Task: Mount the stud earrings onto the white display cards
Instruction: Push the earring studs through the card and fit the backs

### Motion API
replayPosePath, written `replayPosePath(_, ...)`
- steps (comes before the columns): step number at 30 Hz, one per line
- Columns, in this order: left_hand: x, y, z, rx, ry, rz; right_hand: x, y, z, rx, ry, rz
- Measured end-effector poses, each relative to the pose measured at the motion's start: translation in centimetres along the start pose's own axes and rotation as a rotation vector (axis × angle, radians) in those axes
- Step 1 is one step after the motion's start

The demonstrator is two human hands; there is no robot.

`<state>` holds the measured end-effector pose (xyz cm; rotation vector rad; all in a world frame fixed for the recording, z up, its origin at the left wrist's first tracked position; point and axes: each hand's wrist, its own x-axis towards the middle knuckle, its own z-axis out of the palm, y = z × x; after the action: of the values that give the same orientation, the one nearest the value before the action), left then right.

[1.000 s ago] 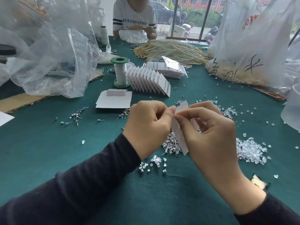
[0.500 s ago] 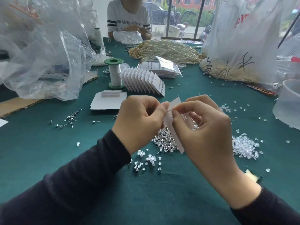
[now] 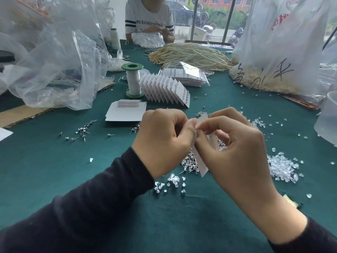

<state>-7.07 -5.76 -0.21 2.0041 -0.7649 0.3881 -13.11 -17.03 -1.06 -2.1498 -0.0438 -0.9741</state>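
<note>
– While the view is drifting slightly since half a second ago, are the hands moving?
– Barely. The left hand (image 3: 162,141) is still pinching the card (image 3: 203,166) near its top with thumb and curled forefinger, and the right hand (image 3: 235,148) is still pinching it from the other side. The card is staying upright, edge-on, above the studs (image 3: 189,161) heaped on the green table (image 3: 54,161)
– Is any writing showing?
– Chinese print is running across the shirt (image 3: 148,17) of the person sitting opposite. Black handwritten characters and red print are showing on the big bag (image 3: 279,52) at the right, but I am failing to read them
– What are the containers holding?
– That bag is holding pale beads. The clear bag (image 3: 60,70) at the left and the tub (image 3: 328,117) are hiding their contents
</note>
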Motion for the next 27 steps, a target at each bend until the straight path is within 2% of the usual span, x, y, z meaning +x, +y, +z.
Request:
replayPosePath(5, 0.1, 0.1, -0.4, -0.048, -0.011, 0.009, 0.0, 0.1, 0.1, 0.006, 0.023, -0.068)
replayPosePath(9, 1.4, -0.1, -1.9, -0.329, -0.197, -0.061, 0.2, 0.2, -0.1, 0.067, 0.067, -0.067)
replayPosePath(11, 2.2, -1.1, -3.3, -0.277, -0.299, -0.125, 0.4, 0.2, -0.5, 0.141, 0.095, -0.01)
replayPosePath(14, 3.0, -3.2, -5.1, 0.028, -0.539, -0.223, 0.9, 0.6, -1.2, 0.341, 0.124, 0.204)
replayPosePath(16, 2.9, -3.9, -5.3, 0.123, -0.734, -0.295, 1.4, 1.0, -1.6, 0.562, 0.13, 0.431)
replayPosePath(18, 2.6, -3.9, -4.7, 0.18, -0.839, -0.271, 1.6, 1.5, -1.6, 0.79, 0.091, 0.644)
replayPosePath(23, 1.9, -3.5, -3.0, 0.228, -0.901, -0.169, 1.6, 1.8, -1.1, 1.097, -0.078, 0.964)
replayPosePath(27, 1.8, -3.2, -2.7, 0.266, -0.876, -0.11, 1.2, 1.5, -1.0, 1.199, -0.271, 1.05)
